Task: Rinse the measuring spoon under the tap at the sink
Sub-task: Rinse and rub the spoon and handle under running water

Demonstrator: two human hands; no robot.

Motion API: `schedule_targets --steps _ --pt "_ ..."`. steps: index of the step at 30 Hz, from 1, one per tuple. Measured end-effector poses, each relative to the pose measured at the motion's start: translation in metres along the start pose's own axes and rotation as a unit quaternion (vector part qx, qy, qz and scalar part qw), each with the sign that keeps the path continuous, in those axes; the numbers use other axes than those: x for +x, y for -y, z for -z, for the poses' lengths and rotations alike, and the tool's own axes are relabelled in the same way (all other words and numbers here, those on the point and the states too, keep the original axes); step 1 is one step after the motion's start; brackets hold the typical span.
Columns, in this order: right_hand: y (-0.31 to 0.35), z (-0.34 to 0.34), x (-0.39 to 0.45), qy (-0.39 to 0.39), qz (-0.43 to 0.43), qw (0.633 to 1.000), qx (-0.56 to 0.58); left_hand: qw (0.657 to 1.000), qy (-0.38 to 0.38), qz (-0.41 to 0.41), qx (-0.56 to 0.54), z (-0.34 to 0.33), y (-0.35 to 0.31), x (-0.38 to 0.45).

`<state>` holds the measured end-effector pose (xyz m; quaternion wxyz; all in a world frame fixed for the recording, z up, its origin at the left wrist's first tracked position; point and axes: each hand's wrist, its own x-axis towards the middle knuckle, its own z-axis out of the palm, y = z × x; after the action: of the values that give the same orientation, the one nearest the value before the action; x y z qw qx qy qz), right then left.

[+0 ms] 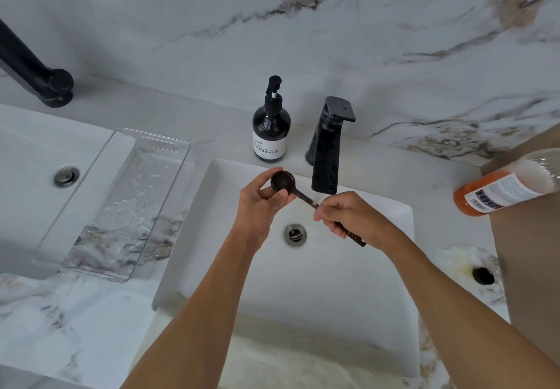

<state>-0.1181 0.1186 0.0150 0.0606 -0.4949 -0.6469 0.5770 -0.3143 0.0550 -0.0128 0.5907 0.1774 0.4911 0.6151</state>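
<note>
A dark brown measuring spoon [283,181] is held over the white sink [391,267], its round bowl at the left and its long handle running down to the right. My left hand [260,200] grips the bowl with thumb and fingers. My right hand [345,217] is closed around the handle, whose end sticks out past the fingers. The black tap [325,152] stands at the sink's back edge, and a thin stream of water falls from its spout onto the handle between my hands. The drain [295,234] lies just below.
A black pump soap bottle [270,128] stands left of the tap. A clear plastic tray [121,203] rests on the marble counter at the left, beside a second basin with a drain [66,176]. An orange-liquid bottle [509,187] lies on a brown box at the right.
</note>
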Motion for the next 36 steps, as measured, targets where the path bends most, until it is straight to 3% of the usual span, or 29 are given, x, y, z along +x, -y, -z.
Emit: schedule_targets --steps 4,8,12,18,22,26,28,32,36 --pt "0.004 -0.008 0.003 -0.051 0.001 0.998 -0.038 1.0 0.004 -0.001 -0.009 -0.001 0.0 0.0" --pt "0.003 -0.003 0.004 0.007 0.004 1.0 0.005 1.0 -0.002 -0.006 -0.016 0.005 -0.003 0.003" --pt "0.008 -0.01 0.006 -0.042 -0.002 0.998 -0.043 1.0 0.001 -0.009 -0.021 0.008 -0.005 0.003" --pt "0.006 -0.003 0.003 0.017 0.012 1.0 0.01 1.0 -0.004 -0.012 -0.024 0.014 -0.005 0.004" --pt "0.011 -0.013 0.008 -0.042 0.011 0.998 -0.041 0.999 0.001 -0.016 -0.031 0.013 -0.004 0.005" --pt "0.011 -0.007 0.008 0.025 0.016 0.999 0.013 0.999 -0.007 -0.022 -0.04 0.018 -0.01 0.006" --pt "0.01 -0.008 0.01 0.015 0.01 1.0 -0.001 0.999 -0.008 -0.022 -0.046 0.02 -0.011 0.006" --pt "0.012 -0.015 0.016 -0.051 0.007 0.997 -0.049 0.994 -0.03 0.006 -0.108 0.012 -0.003 0.004" --pt "0.009 -0.014 0.014 -0.015 0.028 0.999 -0.011 0.993 -0.024 0.076 -0.082 -0.01 0.011 -0.001"
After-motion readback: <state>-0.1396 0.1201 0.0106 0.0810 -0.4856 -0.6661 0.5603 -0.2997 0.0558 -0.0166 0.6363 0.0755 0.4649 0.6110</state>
